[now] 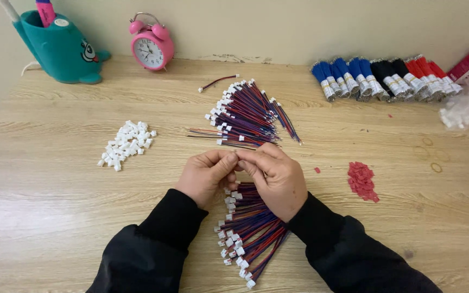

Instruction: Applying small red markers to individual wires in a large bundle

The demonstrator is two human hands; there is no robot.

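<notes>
A pale wooden table (55, 217) runs up to a cream wall, with a pink alarm clock (152, 49) and a teal pen holder (61, 49) at the back. My left hand (207, 176) and right hand (275, 179) meet at the middle of the table, fingertips pinched together on something small between them; I cannot tell what it is, since my fingers hide it. Both hands are equally close to it. Just below my hands lies a near bundle of red and blue wires (251, 233) with white plug ends, its long axis running away from me and slightly to the left. A second fan of wires (248, 114) lies just beyond my fingertips, plugs facing left. A heap of loose white connectors (127, 144) sits well off to my left, nearer my left hand. Small red bits (362, 180) lie to my right.
</notes>
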